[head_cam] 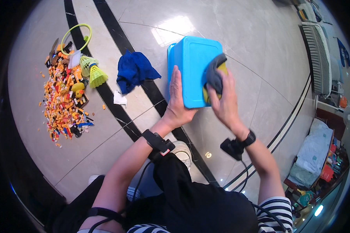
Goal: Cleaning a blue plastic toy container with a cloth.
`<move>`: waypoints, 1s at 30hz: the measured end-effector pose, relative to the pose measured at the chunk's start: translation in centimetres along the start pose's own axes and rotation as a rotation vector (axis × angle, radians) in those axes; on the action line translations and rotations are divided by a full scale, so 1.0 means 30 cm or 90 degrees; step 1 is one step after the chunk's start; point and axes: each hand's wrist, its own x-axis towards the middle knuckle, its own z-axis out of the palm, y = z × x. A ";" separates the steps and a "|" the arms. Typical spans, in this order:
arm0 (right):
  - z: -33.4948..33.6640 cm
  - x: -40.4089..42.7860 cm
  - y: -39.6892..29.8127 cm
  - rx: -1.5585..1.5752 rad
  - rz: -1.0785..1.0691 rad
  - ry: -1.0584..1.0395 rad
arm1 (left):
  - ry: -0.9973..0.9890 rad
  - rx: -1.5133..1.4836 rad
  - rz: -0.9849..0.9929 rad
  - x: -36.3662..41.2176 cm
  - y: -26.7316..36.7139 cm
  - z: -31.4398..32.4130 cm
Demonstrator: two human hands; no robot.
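A light-blue plastic box (197, 67) is tilted in front of me, one flat face turned up toward my view. My left hand (176, 106) grips its near left corner, fingers stretched up along the left side. In my right hand (227, 100) is a grey and yellow cloth (215, 75), bunched up and pressed against the box's right edge. To the left of the box a crumpled dark-blue cloth (137, 70) lies on the floor. Beside that cloth is a small white scrap (120, 98), whose material I cannot tell.
At the left lies a heap of small toy bricks (62, 99) with a yellow rubber duck (78, 87). Yellow-green plastic shuttlecocks (96, 75) and a green ring (90, 32) touch it. Cables hang from both wrists. Furniture, including a covered low table (310, 154), stands far right.
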 end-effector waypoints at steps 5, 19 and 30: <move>0.020 -0.120 -0.114 -0.150 -0.075 -0.020 | 0.003 -0.007 0.017 -0.005 -0.035 0.021; -0.017 -0.239 0.091 -0.079 -0.203 0.029 | -0.049 -0.006 0.008 0.010 -0.018 -0.002; -0.043 -0.370 0.203 0.273 0.359 0.138 | -0.138 0.039 -0.015 0.107 0.002 -0.125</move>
